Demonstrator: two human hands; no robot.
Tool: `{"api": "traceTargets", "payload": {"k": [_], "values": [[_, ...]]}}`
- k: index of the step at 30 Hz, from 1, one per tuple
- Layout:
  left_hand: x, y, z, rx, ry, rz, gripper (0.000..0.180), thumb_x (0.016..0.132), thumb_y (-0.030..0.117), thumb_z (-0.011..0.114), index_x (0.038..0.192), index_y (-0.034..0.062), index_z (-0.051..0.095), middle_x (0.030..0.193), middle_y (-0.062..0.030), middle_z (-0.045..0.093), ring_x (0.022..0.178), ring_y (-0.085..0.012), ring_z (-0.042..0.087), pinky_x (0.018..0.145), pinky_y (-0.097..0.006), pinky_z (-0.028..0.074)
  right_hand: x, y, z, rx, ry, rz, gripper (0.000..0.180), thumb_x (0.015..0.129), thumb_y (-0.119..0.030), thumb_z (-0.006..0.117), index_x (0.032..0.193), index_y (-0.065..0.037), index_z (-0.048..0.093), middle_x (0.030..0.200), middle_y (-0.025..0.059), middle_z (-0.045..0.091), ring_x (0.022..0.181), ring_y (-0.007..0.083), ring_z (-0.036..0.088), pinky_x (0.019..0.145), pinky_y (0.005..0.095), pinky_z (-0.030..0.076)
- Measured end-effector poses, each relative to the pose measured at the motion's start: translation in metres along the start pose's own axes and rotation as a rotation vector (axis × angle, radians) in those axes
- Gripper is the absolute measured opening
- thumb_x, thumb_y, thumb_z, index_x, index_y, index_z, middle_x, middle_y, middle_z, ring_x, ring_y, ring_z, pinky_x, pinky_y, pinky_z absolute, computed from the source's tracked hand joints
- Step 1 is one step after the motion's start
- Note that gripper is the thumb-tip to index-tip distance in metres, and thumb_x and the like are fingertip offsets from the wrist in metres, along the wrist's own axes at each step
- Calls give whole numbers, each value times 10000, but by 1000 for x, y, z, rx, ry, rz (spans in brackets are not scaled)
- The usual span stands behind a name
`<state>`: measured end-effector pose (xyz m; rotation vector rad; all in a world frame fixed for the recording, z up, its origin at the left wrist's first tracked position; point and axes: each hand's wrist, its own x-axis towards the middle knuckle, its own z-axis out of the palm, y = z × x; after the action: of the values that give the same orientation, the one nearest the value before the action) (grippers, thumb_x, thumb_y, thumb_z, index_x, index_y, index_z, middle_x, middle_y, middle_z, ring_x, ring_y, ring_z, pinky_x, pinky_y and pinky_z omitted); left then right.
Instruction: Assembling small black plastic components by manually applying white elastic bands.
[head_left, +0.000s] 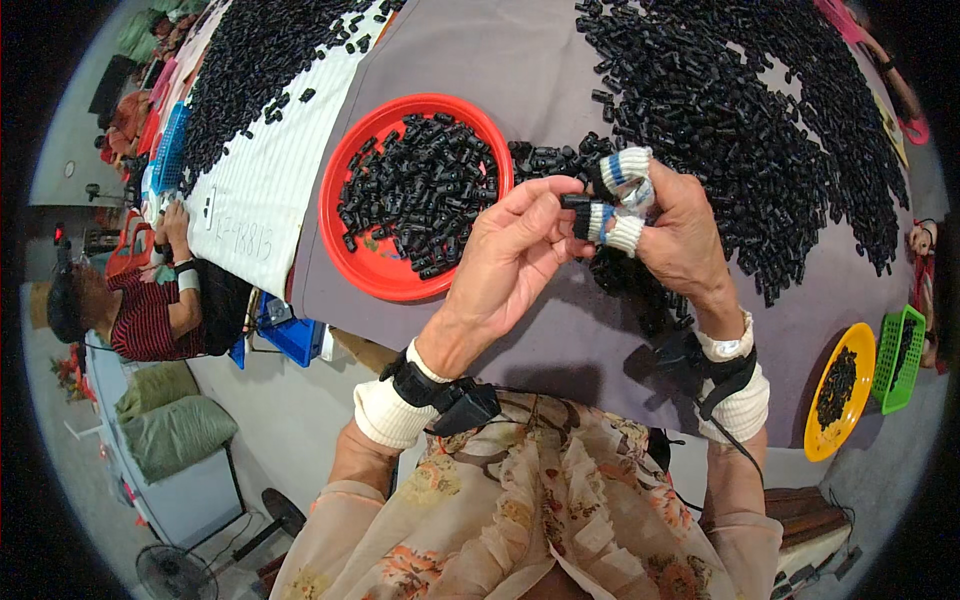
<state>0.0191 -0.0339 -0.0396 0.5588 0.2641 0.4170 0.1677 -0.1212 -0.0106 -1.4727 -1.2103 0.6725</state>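
Note:
My left hand (505, 255) and my right hand (668, 230) meet above the grey table (520, 60), both pinching one small black plastic part (574, 201) between their fingertips. The thumb and forefinger of my right hand wear white-and-blue knitted finger sleeves. Just left of my hands stands a red round tray (345, 245) holding several of the same black parts. A large heap of black parts (740, 110) spreads over the table behind and to the right of my right hand. Both wrists carry white cuffs and black strapped devices.
A white sheet (265, 205) with another heap of black parts (250, 60) covers the table's left end. A person in a striped shirt (150, 315) sits at the left. A yellow tray (840, 385) and a green basket (900, 360) stand at the right. Sacks and a fan are on the floor at lower left.

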Motion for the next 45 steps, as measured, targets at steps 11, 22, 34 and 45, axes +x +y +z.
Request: {"api": "traceTargets", "payload": {"k": [11, 22, 34, 45], "values": [[-1, 3, 9, 77, 141, 86, 264, 901, 192, 502, 1056, -17, 546, 765, 20, 468, 720, -63, 478, 681, -264, 470, -2, 0, 16, 11, 23, 14, 232, 726, -122, 673, 897, -15, 559, 642, 64, 592, 545, 96, 523, 502, 257, 415], [-2, 10, 1, 67, 44, 90, 266, 884, 197, 530, 1035, -21, 550, 845, -35, 568, 784, -98, 536, 728, -253, 457, 5, -14, 2, -108, -105, 72, 302, 660, -209, 733, 808, -7, 564, 612, 69, 567, 522, 119, 487, 497, 273, 400], [-2, 8, 3, 44, 55, 35, 269, 865, 128, 555, 1067, -50, 544, 920, -72, 587, 804, -126, 558, 727, -250, 475, 15, -14, 0, -229, -263, 67, 326, 622, -242, 734, 745, -5, 547, 597, 107, 568, 495, 233, 524, 508, 332, 411], [-5, 9, 7, 58, 68, 27, 248, 868, 96, 542, 1072, -45, 546, 946, -70, 583, 819, -115, 545, 757, -239, 460, 14, -8, 0, -217, -295, 29, 340, 638, -263, 728, 744, 1, 542, 613, 128, 577, 504, 245, 539, 502, 338, 412]]}}
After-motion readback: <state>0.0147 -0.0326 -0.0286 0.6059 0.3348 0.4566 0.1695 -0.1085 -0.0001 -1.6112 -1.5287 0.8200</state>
